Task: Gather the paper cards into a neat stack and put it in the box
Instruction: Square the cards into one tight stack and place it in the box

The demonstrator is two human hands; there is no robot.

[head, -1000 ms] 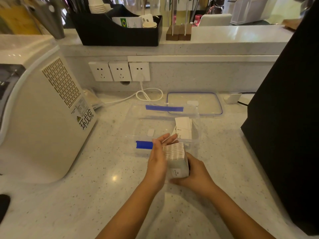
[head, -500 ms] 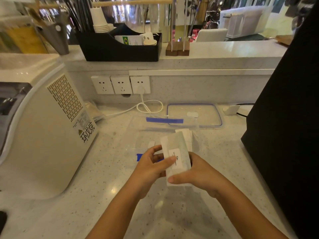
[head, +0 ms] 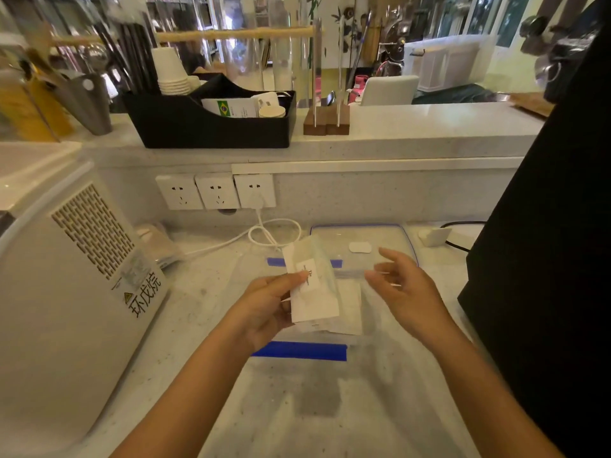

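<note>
My left hand (head: 264, 305) grips a stack of white paper cards (head: 312, 285) by its left edge, holding it tilted over the clear plastic box (head: 299, 351), which has blue latches. More white cards (head: 347, 312) lie inside the box under the stack. My right hand (head: 401, 287) hovers just right of the stack with fingers spread, touching nothing. The box's clear lid (head: 390, 239), rimmed in blue, lies flat on the counter behind the box.
A white appliance (head: 66, 292) fills the left side. A tall black machine (head: 542, 242) stands at the right. Wall sockets (head: 215, 191) and a looped white cable (head: 274, 233) are behind the box. A black organiser (head: 211, 123) sits on the raised ledge.
My right hand let go of the card stack and drew off to the right. My left hand now holds the stack alone, moved further over the box.
</note>
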